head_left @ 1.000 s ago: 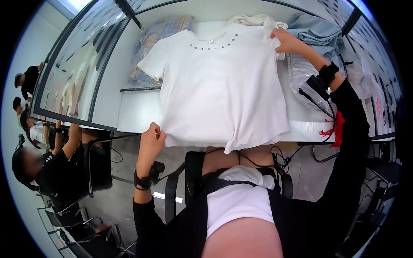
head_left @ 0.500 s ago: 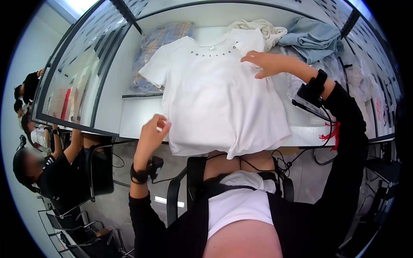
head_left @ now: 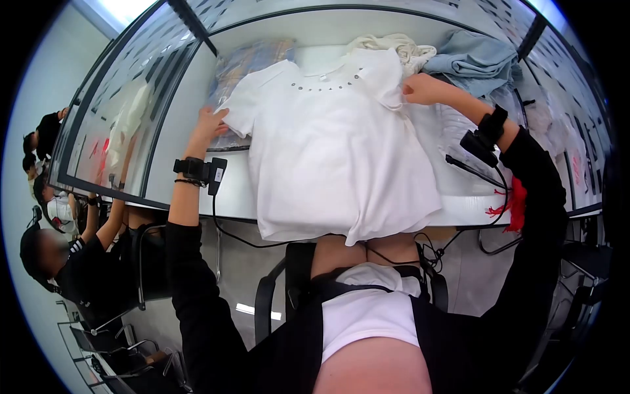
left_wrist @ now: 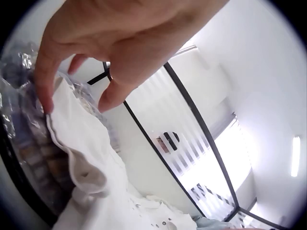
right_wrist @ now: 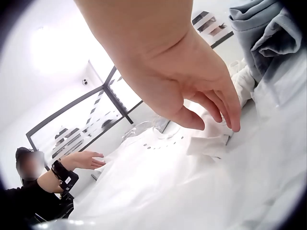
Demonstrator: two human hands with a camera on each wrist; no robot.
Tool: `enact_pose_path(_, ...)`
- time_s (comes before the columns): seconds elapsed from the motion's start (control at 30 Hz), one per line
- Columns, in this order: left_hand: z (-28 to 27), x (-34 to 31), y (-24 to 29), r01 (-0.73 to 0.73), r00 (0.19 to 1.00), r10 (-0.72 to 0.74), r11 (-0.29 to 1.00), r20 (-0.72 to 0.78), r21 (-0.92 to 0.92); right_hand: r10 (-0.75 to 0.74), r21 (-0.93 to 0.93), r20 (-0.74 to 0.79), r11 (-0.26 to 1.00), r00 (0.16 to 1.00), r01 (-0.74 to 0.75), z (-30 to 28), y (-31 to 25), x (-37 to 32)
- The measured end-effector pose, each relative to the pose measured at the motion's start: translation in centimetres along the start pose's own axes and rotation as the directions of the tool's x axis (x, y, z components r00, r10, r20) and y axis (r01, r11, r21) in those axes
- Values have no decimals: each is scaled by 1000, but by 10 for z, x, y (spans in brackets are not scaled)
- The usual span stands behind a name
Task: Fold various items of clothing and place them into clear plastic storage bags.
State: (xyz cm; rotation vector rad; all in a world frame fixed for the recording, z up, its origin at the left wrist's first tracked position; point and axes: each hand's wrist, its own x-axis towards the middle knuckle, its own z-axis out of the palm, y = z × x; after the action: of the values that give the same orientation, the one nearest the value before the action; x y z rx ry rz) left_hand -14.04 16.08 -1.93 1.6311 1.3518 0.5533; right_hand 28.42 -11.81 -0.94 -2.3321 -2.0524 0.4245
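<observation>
A white short-sleeved T-shirt (head_left: 335, 151) lies spread on the table, its neckline at the far side and its hem over the near edge. Small dark marks line the neckline. My left hand (head_left: 211, 125) is at the left sleeve. In the left wrist view a finger of that hand (left_wrist: 110, 38) touches the sleeve edge (left_wrist: 79, 120), with the thumb spread apart. At the other sleeve (head_left: 387, 88) is my right hand (head_left: 423, 90). The right wrist view shows this hand (right_wrist: 192, 81) just above the cloth, thumb and fingers apart and loosely bent.
A plaid garment in clear plastic (head_left: 246, 56) lies at the back left. Behind the right sleeve are a cream knit bundle (head_left: 410, 52) and folded blue denim (head_left: 476, 56). Plastic-wrapped clothing (head_left: 459, 125) and red tassels (head_left: 515, 203) are on the right. Glass partitions (head_left: 125, 111) enclose the table.
My right hand let go of the right shoulder area, moved inward over the shirt, then back out to the sleeve. My left hand left the lower hem side and moved up to the left sleeve.
</observation>
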Motion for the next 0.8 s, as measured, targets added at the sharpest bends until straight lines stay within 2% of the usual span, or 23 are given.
enact_pose_path(0.03,3,4,3,43,999,-43,999,-11,20,47,-49,42,998,998,-45,5,8,5)
enact_pose_path(0.07,5,8,5,87,996,-86,995,-26,41,116,54,73,991,991,-120,0,3,1)
enact_pose_path(0.13,5,14,7,59,998,-64,976,15,211,232,251,154,931,960,-265,-13,-20,-8)
enact_pose_path(0.23,2,12,16,12,999,-29,918,36,397,190,384,258,879,947,-281,-12,-18,-2)
enact_pose_path(0.27,1,10,18,1,999,-22,894,41,449,195,349,275,892,941,-287,-13,-21,-3)
enact_pose_path(0.37,1,35,-9,-105,994,95,948,47,301,192,270,325,920,926,-285,-12,-24,-5)
enact_pose_path(0.43,3,54,-18,-207,975,221,928,-11,311,154,252,361,933,920,-255,-5,-21,-3)
enact_pose_path(0.47,4,60,-19,-255,958,283,913,-41,318,173,251,353,929,920,-271,-5,-24,-4)
enact_pose_path(0.57,26,9,40,-324,942,330,942,-66,91,209,249,312,923,927,-292,-6,-34,-8)
enact_pose_path(0.63,45,-13,69,-366,926,374,924,61,-113,202,251,268,929,942,-271,-4,-36,-8)
enact_pose_path(0.7,69,-21,85,-396,890,411,911,198,-114,243,67,205,963,948,-261,-11,-46,-9)
enact_pose_path(0.73,80,-33,93,-422,857,416,905,304,-49,259,-25,168,966,951,-258,-12,-50,-11)
enact_pose_path(0.8,92,-53,104,-487,768,391,871,507,68,69,-300,-169,946,983,-118,1,-51,-20)
